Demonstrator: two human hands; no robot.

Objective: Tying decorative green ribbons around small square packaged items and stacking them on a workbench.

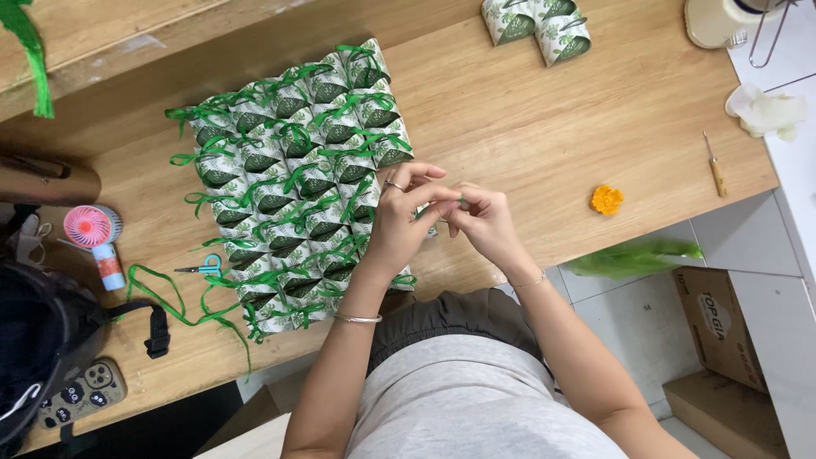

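Both hands meet at centre over a wooden table (pixel 544 127). Left hand (pixel 399 217) and right hand (pixel 484 223) pinch a thin green ribbon (pixel 461 201) between fingertips. Rows of green-patterned boxes (pixel 297 170) lie at ten o'clock, touching the left hand. Scissors (pixel 204 268) at nine o'clock, orange flower (pixel 606 200) at three.

table: pale wooden tabletop (pixel 544 127), smooth, matt, visible grain
boxes: small green-and-white leaf-print paper boxes (pixel 297 183), matt
ribbon: thin green satin-looking ribbon (pixel 183 310), slight sheen
bangle: thin silvery metal bangle (pixel 357 319), shiny
fan: pink plastic handheld fan (pixel 92 228), glossy
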